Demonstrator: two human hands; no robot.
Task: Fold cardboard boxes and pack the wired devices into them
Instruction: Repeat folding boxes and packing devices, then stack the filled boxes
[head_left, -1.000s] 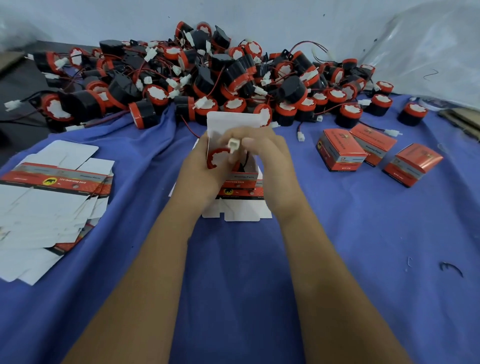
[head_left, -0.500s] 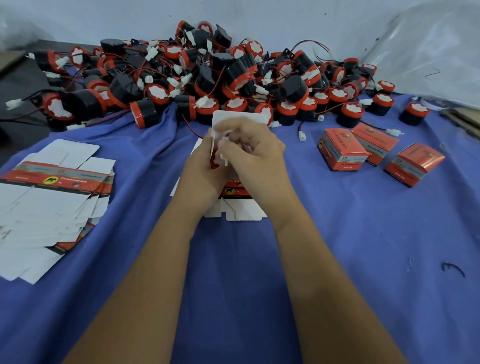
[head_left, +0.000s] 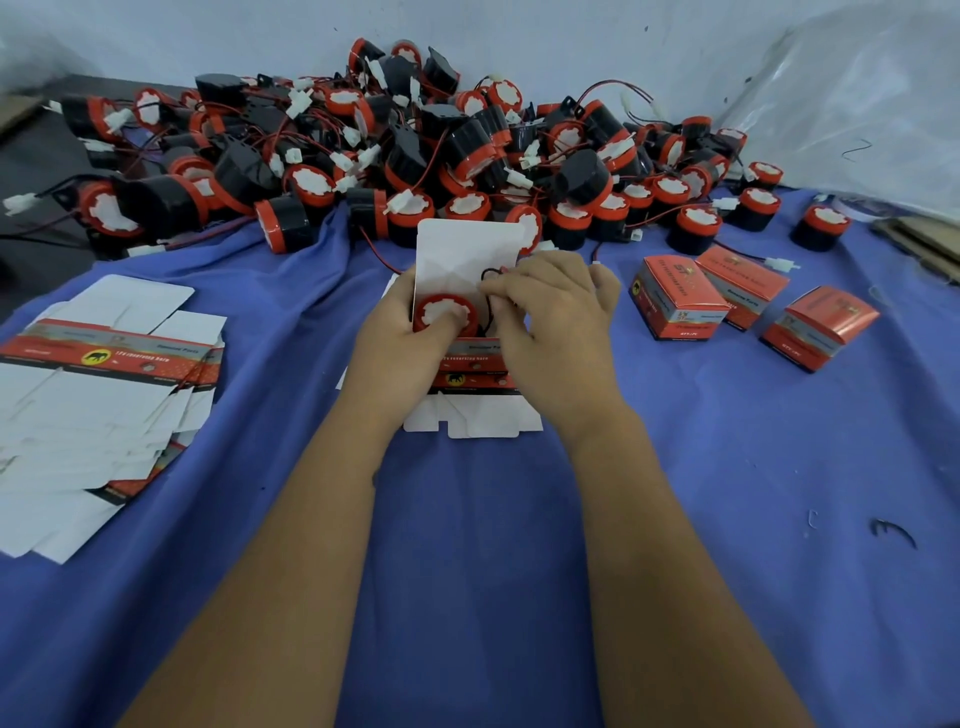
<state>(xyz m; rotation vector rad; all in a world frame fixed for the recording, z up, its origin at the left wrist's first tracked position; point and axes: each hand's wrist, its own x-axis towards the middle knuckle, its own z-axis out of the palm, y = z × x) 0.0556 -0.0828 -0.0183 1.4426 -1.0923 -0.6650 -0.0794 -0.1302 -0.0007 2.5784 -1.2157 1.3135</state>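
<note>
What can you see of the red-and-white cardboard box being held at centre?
The red-and-white cardboard box stands open-topped on the blue cloth, white lid flap upright behind. A red-rimmed black device sits in its mouth. The left hand grips its left side; the right hand pinches the device's thin dark wire beside it.

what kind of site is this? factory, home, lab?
Probably a small packing workbench, hand assembly rather than a lab. Signs: a big heap of identical wired devices, a stack of flat cartons, and finished boxes lined up on a blue cloth.
</note>
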